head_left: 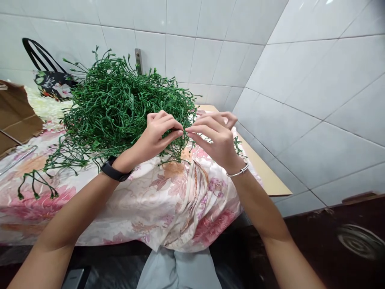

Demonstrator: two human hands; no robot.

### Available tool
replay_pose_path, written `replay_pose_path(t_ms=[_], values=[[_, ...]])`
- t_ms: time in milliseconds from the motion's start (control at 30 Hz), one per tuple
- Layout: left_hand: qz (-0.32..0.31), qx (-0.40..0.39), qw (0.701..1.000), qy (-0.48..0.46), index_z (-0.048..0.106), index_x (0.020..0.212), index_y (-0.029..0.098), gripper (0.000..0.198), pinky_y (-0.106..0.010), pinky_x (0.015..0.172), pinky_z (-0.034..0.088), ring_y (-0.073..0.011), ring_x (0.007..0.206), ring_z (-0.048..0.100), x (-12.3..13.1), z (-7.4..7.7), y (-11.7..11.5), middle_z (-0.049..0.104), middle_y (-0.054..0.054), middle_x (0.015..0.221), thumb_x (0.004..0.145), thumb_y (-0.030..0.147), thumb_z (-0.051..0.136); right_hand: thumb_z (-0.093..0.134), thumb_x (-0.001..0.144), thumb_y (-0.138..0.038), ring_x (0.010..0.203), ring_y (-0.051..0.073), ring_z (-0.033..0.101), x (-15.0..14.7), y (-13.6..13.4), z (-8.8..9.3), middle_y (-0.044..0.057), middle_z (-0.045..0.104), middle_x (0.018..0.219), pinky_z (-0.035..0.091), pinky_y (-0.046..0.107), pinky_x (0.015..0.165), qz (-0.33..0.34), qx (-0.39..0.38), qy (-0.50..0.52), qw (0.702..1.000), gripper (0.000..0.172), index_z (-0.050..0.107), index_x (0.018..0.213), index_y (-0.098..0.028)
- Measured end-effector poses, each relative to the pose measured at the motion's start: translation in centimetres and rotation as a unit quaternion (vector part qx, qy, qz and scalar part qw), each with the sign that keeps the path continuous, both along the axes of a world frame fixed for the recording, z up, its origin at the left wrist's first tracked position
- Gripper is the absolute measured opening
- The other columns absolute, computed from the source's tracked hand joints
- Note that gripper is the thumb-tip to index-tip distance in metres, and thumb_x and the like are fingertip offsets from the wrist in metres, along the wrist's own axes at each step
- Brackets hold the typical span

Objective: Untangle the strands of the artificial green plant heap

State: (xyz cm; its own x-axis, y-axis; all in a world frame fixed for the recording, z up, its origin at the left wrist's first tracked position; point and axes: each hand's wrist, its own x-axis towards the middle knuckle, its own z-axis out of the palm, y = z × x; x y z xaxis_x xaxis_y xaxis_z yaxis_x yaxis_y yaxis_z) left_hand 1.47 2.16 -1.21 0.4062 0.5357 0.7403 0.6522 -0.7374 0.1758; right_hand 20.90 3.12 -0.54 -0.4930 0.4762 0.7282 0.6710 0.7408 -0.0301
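Note:
A large tangled heap of green plastic flower stems (120, 104) with small budded tips covers the back of the cloth-covered table. My left hand (162, 130), with a black band on its wrist, is closed in a pinch of thumb and fingers in front of the heap's right side. Fingertip to fingertip with it, my right hand (215, 134) pinches too, its other fingers raised and a silver bangle on its wrist. Whatever is between the fingertips is tiny, perhaps a bit of green, and hard to tell from the stems behind.
A floral cloth (144, 200) hangs over the table's front edge. Loose stems (36, 184) lie at left. Farther back are pale flowers (45, 106), a cardboard box (18, 116) and a black floral bag (54, 82). Tiled walls (186, 52) stand behind and at right.

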Motion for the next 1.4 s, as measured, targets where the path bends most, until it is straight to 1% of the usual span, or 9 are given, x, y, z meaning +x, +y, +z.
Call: replay_pose_path(t_ms=[133,333,567,800,967,1100,1267,1333,1400], values=[[0.006,0.01,1.0,0.005,0.055,0.081,0.02,0.011,-0.032,0.078,0.028,-0.015,0.079,0.047,0.4,-0.1,-0.2,0.056,0.001,0.074,0.087,0.028,0.05,0.051,0.084,-0.04,0.099,0.021,0.055,0.1,0.4,-0.4,-0.002,0.064,0.091,0.025,0.042,0.097,0.031,-0.009,-0.008,0.999,0.015,0.061,0.087,-0.029],[0.053,0.097,0.992,0.064,0.051,0.085,0.017,0.014,-0.033,0.077,0.03,-0.0163,0.08,0.047,0.7,-1.0,0.0,0.056,-0.002,0.077,0.089,0.029,0.044,0.053,0.083,-0.038,0.095,0.019,0.056,-0.1,0.7,-0.9,-0.001,0.065,0.09,0.028,0.039,0.092,0.021,0.059,-0.015,0.998,0.014,0.058,0.085,-0.024],[0.138,0.24,0.937,0.211,0.052,0.079,0.013,0.02,-0.033,0.074,0.035,-0.0201,0.08,0.048,1.0,-1.4,0.1,0.053,-0.006,0.076,0.09,0.024,0.038,0.051,0.085,-0.018,0.09,0.015,0.056,-0.4,1.4,-1.9,-0.005,0.065,0.085,0.026,0.038,0.087,0.018,0.218,-0.042,0.975,0.008,0.057,0.083,-0.023],[0.129,0.273,0.914,0.272,0.05,0.068,0.015,0.024,-0.032,0.064,0.037,-0.0194,0.071,0.046,1.0,-1.3,-0.1,0.05,-0.005,0.068,0.088,0.019,0.037,0.042,0.087,-0.016,0.07,0.015,0.046,-1.2,0.5,-2.1,0.001,0.051,0.069,0.035,0.031,0.068,0.023,0.253,-0.14,0.957,0.018,0.05,0.07,-0.019],[0.145,0.22,0.944,0.196,0.052,0.066,0.015,0.023,-0.032,0.065,0.038,-0.0191,0.07,0.047,0.0,-1.1,0.8,0.052,-0.005,0.064,0.086,0.016,0.039,0.038,0.087,-0.013,0.073,0.017,0.046,-0.7,1.3,-1.4,0.004,0.05,0.07,0.037,0.033,0.069,-0.031,0.204,-0.074,0.976,0.021,0.052,0.071,-0.018],[0.062,0.055,0.997,0.006,0.057,0.079,0.015,0.017,-0.029,0.071,0.041,-0.0144,0.074,0.049,-1.1,-0.3,1.1,0.059,-0.003,0.074,0.088,0.023,0.045,0.043,0.086,-0.02,0.074,0.018,0.051,2.1,3.2,-0.2,0.005,0.055,0.074,0.039,0.035,0.072,-0.117,0.028,-0.024,0.992,0.018,0.058,0.077,-0.016],[-0.011,-0.06,0.992,-0.111,0.06,0.087,0.016,0.009,-0.026,0.073,0.042,-0.0121,0.08,0.055,-1.5,0.1,0.8,0.063,-0.002,0.083,0.083,0.02,0.053,0.049,0.083,-0.021,0.07,0.02,0.054,5.6,5.0,0.3,0.007,0.058,0.068,0.039,0.036,0.067,-0.25,-0.167,-0.096,0.949,0.021,0.066,0.07,-0.014],[-0.021,-0.075,0.99,-0.115,0.061,0.088,0.016,0.01,-0.025,0.072,0.043,-0.0122,0.081,0.056,-1.4,0.0,0.7,0.063,-0.002,0.084,0.082,0.019,0.054,0.049,0.083,-0.023,0.077,0.023,0.055,6.0,5.0,0.2,0.01,0.06,0.075,0.04,0.04,0.07,-0.286,-0.175,-0.101,0.937,0.023,0.067,0.072,-0.013],[-0.04,-0.084,0.988,-0.121,0.061,0.089,0.016,0.01,-0.025,0.073,0.044,-0.0119,0.081,0.056,-1.3,-0.1,0.8,0.063,-0.002,0.085,0.081,0.019,0.055,0.048,0.084,-0.023,0.09,0.027,0.055,5.5,4.5,0.3,0.013,0.06,0.089,0.04,0.045,0.078,-0.293,-0.118,-0.053,0.948,0.022,0.067,0.083,-0.013]])
